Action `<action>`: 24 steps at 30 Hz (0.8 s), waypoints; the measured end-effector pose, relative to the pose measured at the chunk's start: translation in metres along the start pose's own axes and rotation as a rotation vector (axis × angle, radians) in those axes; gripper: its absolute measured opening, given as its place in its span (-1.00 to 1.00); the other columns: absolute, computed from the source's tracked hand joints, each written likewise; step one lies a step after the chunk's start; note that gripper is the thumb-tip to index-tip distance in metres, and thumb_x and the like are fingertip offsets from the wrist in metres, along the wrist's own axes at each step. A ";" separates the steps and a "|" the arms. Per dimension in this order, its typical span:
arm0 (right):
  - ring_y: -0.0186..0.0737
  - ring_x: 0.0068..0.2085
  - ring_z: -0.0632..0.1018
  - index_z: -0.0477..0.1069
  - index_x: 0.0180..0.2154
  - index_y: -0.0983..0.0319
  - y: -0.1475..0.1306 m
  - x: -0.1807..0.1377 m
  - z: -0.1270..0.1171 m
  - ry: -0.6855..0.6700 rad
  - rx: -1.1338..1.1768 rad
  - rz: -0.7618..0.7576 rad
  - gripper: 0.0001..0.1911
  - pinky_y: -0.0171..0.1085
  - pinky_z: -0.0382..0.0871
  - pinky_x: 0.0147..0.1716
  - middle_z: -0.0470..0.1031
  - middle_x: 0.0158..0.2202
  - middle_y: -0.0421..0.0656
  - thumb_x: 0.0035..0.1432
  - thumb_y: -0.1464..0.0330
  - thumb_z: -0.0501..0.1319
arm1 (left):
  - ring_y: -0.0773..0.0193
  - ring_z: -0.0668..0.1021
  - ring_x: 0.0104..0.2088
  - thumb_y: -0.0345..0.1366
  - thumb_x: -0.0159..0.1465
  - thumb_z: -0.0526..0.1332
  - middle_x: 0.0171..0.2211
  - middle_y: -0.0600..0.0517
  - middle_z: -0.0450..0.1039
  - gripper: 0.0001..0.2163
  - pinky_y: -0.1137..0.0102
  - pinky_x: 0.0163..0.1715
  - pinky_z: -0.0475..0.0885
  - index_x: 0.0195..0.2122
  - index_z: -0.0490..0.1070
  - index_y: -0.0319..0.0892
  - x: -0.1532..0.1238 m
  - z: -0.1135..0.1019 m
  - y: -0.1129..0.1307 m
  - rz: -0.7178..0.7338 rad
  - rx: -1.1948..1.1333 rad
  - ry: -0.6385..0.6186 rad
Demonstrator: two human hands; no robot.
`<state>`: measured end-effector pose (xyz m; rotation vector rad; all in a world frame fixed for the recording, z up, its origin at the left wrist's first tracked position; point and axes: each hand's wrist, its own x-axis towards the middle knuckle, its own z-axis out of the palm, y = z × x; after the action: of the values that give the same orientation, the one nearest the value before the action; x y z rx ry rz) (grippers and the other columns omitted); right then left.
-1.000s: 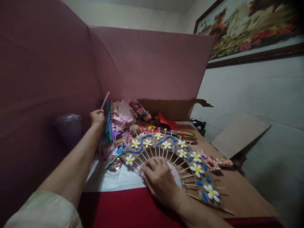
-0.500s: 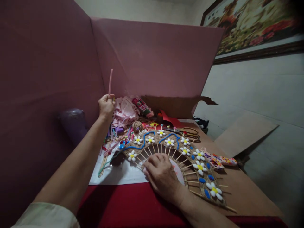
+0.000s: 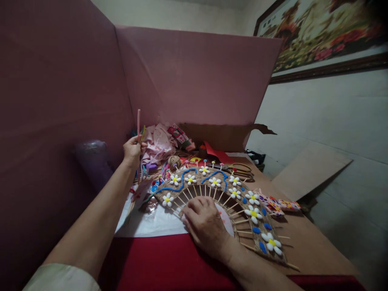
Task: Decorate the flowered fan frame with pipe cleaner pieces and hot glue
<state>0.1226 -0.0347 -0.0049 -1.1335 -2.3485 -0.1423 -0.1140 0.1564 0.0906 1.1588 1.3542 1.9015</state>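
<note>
My left hand is raised at the far left of the table, closed round thin fuzzy stems like pipe cleaners. A pink pipe cleaner stands up out of it, with a yellow-green one beside it. My right hand, fingers bent, holds the pink centre of a half-round fan made of wooden sticks and woven twine. White daisies with yellow middles, blue ovals and a wavy blue pipe cleaner decorate its band. My palm and fingers hide part of the fan's centre.
Behind the fan lie a twine ball, scissors, red paper and crumpled pink cloth. Flowered fabric lies at right on the cardboard. Tall pink panels enclose the back and left. A wrapped purple roll stands left.
My left hand has come down slightly, with the pink pipe cleaner now lower and a yellow-green one showing more. My right hand stays on the fan. The view has shifted a little.
</note>
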 end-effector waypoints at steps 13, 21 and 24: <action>-0.08 -0.16 0.31 0.38 -0.26 0.23 0.000 0.000 0.001 0.012 0.008 -0.006 -0.88 -0.08 0.13 -0.16 0.38 -0.23 -0.08 0.18 0.38 0.10 | 0.07 0.51 -0.16 -0.47 -0.03 0.13 -0.23 -0.17 0.51 -0.71 0.30 -0.22 0.40 -0.24 0.43 -0.27 -0.005 -0.016 -0.025 0.097 0.588 0.055; -0.08 -0.15 0.31 0.38 -0.25 0.23 0.000 0.000 0.001 -0.001 -0.003 0.001 -0.87 -0.08 0.13 -0.15 0.38 -0.22 -0.09 0.19 0.37 0.08 | 0.12 0.55 -0.37 -0.45 -0.16 0.27 -0.51 -0.02 0.54 -0.90 0.39 -0.38 0.37 -0.58 0.51 -0.14 -0.031 -0.006 -0.028 0.045 1.046 -0.428; -0.07 -0.15 0.31 0.38 -0.25 0.22 0.000 0.000 0.001 -0.003 -0.005 0.002 -0.87 -0.08 0.13 -0.15 0.38 -0.22 -0.09 0.19 0.37 0.08 | 0.09 0.56 -0.32 -0.47 -0.16 0.26 -0.47 -0.05 0.55 -0.91 0.37 -0.35 0.37 -0.62 0.50 -0.15 -0.037 -0.003 -0.038 0.025 1.159 -0.534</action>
<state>0.1219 -0.0343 -0.0058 -1.1392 -2.3510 -0.1458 -0.1006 0.1389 0.0426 1.9795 2.1087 0.5635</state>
